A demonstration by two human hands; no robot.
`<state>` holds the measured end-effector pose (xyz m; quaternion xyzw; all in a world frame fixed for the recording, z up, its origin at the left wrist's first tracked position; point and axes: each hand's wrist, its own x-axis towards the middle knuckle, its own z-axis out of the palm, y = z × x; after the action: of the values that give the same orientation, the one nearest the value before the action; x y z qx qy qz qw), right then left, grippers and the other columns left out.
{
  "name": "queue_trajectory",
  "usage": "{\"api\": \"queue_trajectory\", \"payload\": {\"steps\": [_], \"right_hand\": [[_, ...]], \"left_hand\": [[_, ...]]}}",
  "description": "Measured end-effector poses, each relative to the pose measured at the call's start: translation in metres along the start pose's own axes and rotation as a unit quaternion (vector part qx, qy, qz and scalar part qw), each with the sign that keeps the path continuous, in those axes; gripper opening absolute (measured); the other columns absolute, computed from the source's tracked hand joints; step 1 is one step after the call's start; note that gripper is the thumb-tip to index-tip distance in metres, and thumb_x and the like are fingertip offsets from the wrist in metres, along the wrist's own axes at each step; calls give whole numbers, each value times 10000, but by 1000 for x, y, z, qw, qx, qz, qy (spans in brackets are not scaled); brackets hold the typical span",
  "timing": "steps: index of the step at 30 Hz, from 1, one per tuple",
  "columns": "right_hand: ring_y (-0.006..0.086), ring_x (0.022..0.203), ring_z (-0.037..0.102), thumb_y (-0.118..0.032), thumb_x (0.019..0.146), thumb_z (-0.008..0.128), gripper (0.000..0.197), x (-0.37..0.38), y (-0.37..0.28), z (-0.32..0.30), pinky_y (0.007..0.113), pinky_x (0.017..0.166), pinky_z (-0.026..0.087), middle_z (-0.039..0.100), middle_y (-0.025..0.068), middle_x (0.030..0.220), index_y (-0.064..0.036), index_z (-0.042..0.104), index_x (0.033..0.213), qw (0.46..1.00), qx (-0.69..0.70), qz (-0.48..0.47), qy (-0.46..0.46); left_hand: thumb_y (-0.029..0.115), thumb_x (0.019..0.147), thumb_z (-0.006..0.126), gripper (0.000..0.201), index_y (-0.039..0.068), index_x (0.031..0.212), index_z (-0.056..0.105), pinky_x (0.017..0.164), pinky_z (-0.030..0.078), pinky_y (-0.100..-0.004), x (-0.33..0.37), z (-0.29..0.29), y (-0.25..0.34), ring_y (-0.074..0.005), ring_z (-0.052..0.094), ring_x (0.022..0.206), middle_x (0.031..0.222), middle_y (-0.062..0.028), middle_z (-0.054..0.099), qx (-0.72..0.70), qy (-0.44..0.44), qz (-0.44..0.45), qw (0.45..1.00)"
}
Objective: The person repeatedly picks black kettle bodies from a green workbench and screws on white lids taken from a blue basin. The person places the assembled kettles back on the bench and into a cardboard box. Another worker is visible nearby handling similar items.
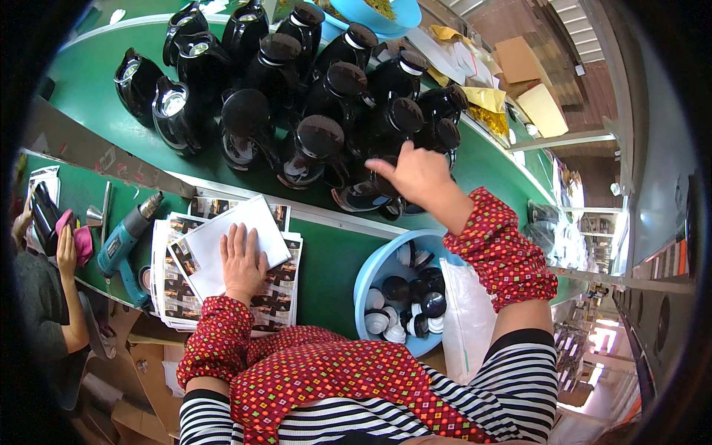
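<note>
Black jugs with handles stand in a close group on the green table; several wear round black lids, such as the jug [319, 141] left of my right hand. My right hand [424, 176] is over the near right side of this group, thumb and a finger stretched apart, nothing visible between them. The other fingers are partly hidden, and I cannot tell whether they touch the jug [363, 194] beneath. Flat with fingers spread, my left hand [243, 259] rests on a white sheet [211, 241] atop a stack of printed sheets [285, 293].
A blue basin [361, 285] of black-and-white lids stands right of the stack, beside a white sack [467, 319]. Left lie a teal heat gun [122, 241] and a metal rail [111, 159]. Another person's hand [67, 252] is at far left with a pink cloth [83, 241].
</note>
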<state>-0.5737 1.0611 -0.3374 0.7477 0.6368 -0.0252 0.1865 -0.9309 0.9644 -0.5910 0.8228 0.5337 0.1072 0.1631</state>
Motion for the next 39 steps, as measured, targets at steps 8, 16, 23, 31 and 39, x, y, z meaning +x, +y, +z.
{"api": "queue_trajectory", "payload": {"steps": [8, 16, 23, 31, 39], "right_hand": [[437, 1193, 637, -683, 915, 619, 856, 86, 45, -9, 500, 1005, 525, 641, 291, 1277, -73, 497, 1504, 995, 76, 64, 24], [416, 1040, 720, -826, 887, 503, 889, 102, 49, -23, 502, 925, 563, 753, 250, 1030, 6, 787, 1021, 996, 16, 85, -29], [406, 1325, 560, -476, 824, 823, 1043, 93, 87, -16, 450, 1126, 435, 518, 308, 1463, -210, 239, 1646, 983, 114, -134, -42], [423, 984, 733, -833, 922, 425, 961, 93, 72, -15, 483, 890, 577, 748, 272, 1016, 59, 759, 1050, 991, 29, -67, 112], [441, 1178, 638, -572, 887, 714, 826, 94, 78, -14, 483, 976, 535, 626, 273, 1268, -221, 399, 1566, 998, 62, -17, -15]], "left_hand": [[315, 945, 601, 612, 74, 1496, 488, 1294, 88, -533, 1, -2, 0, -365, 212, 1565, 1612, -195, 350, -17, -6, 1, 1000], [312, 945, 594, 612, 67, 1495, 487, 1294, 86, -534, -1, -2, -1, -363, 206, 1566, 1608, -200, 352, -9, 1, 1, 1000], [312, 946, 588, 612, 71, 1499, 483, 1294, 86, -533, 1, -3, 1, -363, 207, 1566, 1608, -201, 349, -22, -6, 1, 1000], [315, 951, 575, 609, 73, 1502, 481, 1296, 85, -533, 0, -1, -1, -361, 202, 1569, 1610, -205, 345, -10, -6, -2, 1000], [305, 940, 583, 611, 68, 1495, 488, 1292, 95, -543, 1, -5, 1, -370, 214, 1562, 1600, -205, 354, -9, -11, -8, 1000]]}}
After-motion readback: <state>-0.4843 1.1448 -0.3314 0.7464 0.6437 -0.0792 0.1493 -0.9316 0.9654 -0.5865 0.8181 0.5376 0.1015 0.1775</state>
